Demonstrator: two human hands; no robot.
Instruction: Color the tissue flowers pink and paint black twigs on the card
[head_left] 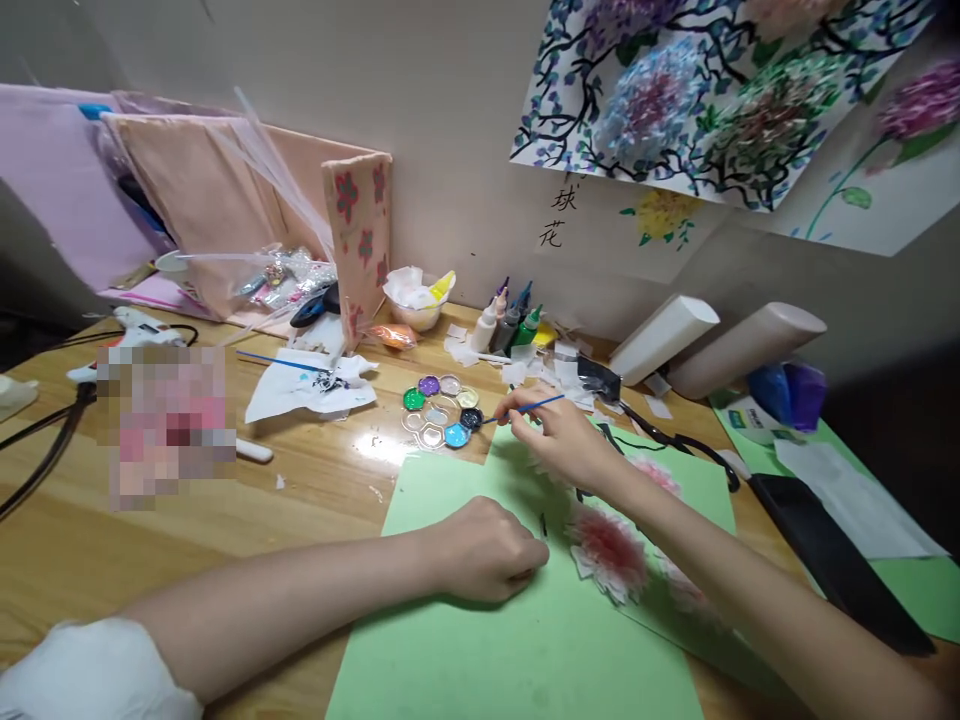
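My right hand grips a thin blue paintbrush, whose tip reaches toward the black well of a round flower-shaped paint palette. My left hand rests as a loose fist on a light green sheet of paper and presses it to the wooden desk. On the green sheet, right of my left hand, lies a pink and white paper flower; another pale pink flower sits behind my right wrist.
Several paint bottles stand behind the palette beside a bowl of crumpled tissue. A stained tissue with a second brush lies at left. Black scissors, two rolled cylinders and a glue gun are about. Flower paintings hang above.
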